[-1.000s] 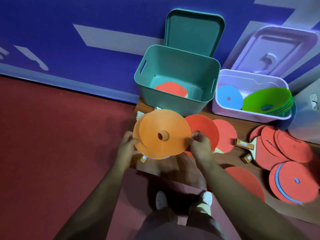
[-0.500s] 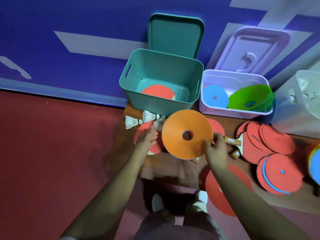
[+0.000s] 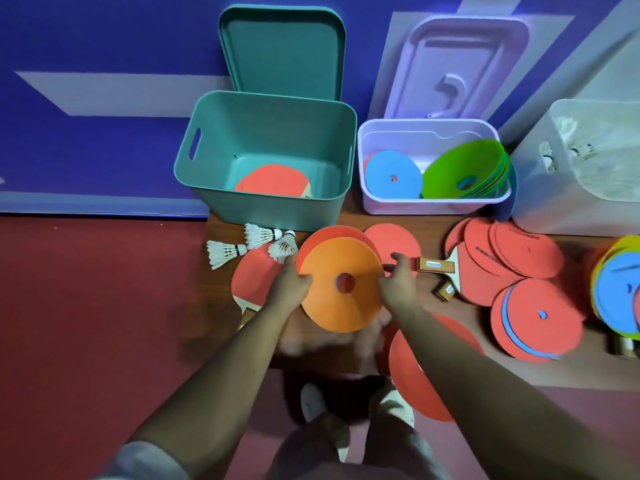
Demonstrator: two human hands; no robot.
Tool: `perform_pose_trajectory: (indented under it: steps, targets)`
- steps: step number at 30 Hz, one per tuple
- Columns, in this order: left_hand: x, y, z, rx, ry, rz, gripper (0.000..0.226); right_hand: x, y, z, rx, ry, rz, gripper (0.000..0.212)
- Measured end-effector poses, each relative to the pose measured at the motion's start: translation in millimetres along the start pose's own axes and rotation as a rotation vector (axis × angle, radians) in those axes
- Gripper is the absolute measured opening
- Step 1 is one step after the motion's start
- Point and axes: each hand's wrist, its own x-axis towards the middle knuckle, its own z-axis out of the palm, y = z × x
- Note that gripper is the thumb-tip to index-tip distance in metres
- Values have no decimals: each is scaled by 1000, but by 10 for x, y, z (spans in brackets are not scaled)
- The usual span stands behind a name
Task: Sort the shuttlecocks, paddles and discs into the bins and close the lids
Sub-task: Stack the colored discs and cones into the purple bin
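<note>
An orange disc (image 3: 341,299) with a centre hole hangs above the wooden board, held at both edges: my left hand (image 3: 289,284) grips its left rim, my right hand (image 3: 398,285) pinches its right rim. Three white shuttlecocks (image 3: 258,237) lie just left of it, over a red paddle (image 3: 254,277). More red paddles (image 3: 509,258) are piled to the right. The teal bin (image 3: 266,209) holds one red paddle; its lid (image 3: 282,50) leans on the wall. The lilac bin (image 3: 429,202) holds blue and green discs (image 3: 464,168); its lid (image 3: 460,64) stands behind.
A white translucent bin (image 3: 588,188) with shuttlecocks inside stands at the far right. A red-and-blue disc stack (image 3: 536,320) and a mixed-colour disc stack (image 3: 620,292) lie right. A red paddle (image 3: 426,382) overhangs the board's near edge. My shoes (image 3: 313,403) stand below.
The orange disc moved right with my right hand. My left hand let go of it half a second ago, then took its left rim again. Shuttlecocks came into sight.
</note>
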Motion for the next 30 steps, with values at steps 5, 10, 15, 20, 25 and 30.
perform_pose_trajectory:
  steps: [5, 10, 15, 20, 25, 30]
  targets:
    - [-34, -20, 36, -65, -31, 8, 40, 56, -8, -62, -55, -53, 12, 27]
    - [-207, 59, 1, -356, 35, 15, 20, 35, -10, -164, 69, -21, -37, 11]
    - [-511, 182, 29, -573, -243, 30, 24, -139, -27, -419, 224, -12, 65, 34]
    - [-731, 359, 284, -536, -337, 41, 41, -415, 156, -854, 244, 56, 29, 22]
    - [-1020, 591, 715, -363, -407, 82, 23, -772, 579, -1309, 64, 166, -16, 8]
    - [-1181, 579, 1183, 33, -395, 238, 41, -1067, 1218, -1391, -117, 333, 122, 25]
